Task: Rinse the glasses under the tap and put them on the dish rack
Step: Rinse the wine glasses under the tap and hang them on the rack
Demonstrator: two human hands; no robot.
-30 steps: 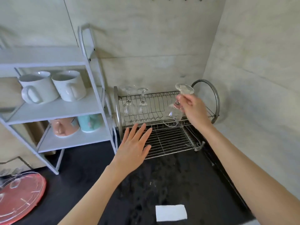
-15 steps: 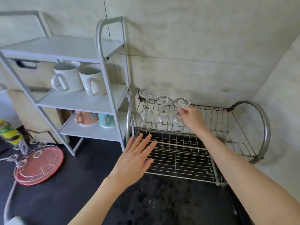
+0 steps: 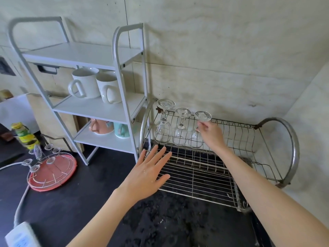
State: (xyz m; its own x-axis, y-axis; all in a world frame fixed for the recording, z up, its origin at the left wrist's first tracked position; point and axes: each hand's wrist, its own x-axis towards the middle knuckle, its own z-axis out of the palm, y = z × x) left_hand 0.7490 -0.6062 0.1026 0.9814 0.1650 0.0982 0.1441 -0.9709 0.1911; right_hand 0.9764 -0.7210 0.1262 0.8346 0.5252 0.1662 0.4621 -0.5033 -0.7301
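Three clear stemmed glasses stand upside down in a row at the back left of the wire dish rack. The left glass and the middle glass stand free. My right hand pinches the stem of the right glass, just under its foot, with the bowl resting on the rack. My left hand hovers flat, fingers spread, over the front left corner of the rack's lower grid and holds nothing.
A white shelf unit with two white mugs and coloured mugs below stands left of the rack. A red round tray with wire spirals lies on the black counter. A white power strip sits at bottom left.
My right hand carried the glass from the rack's right side to the left and set it upside down beside the other two. The camera view shifted left. My left hand stayed spread over the rack.
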